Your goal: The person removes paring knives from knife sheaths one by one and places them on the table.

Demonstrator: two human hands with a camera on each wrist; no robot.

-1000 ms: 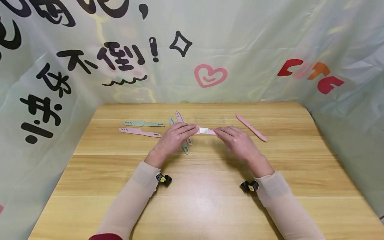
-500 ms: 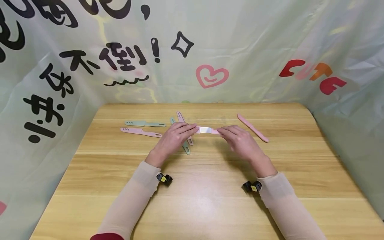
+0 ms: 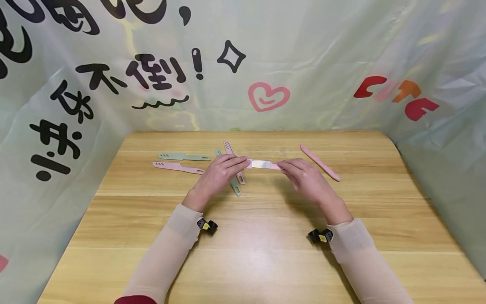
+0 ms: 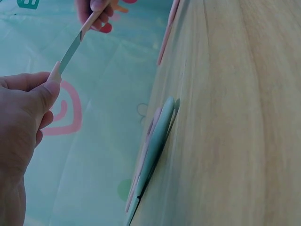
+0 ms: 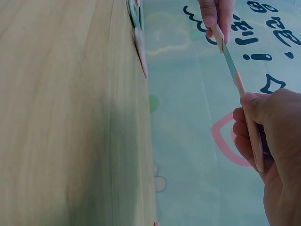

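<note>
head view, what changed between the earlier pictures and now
The right hand has drawn the pink handle rightward, away from the pink sheath in the left hand, baring more silver blade. Nothing was newly grasped or let go. The left hand's grip and the other knives on the table stayed put.

The blade (image 3: 260, 164) looks like smooth, bright metal, while its handle (image 5: 254, 141) and sheath (image 4: 55, 73) look like smooth, matt plastic, as do the other knives (image 3: 171, 156). The table (image 3: 250, 236) shows a smooth wood-grain top, softly glossy where light falls on it. The backdrop (image 3: 319, 50) is a thin, creased sheet with a faint sheen, cloth or plastic, and the sleeves (image 3: 163, 253) look like matt cloth.
</note>
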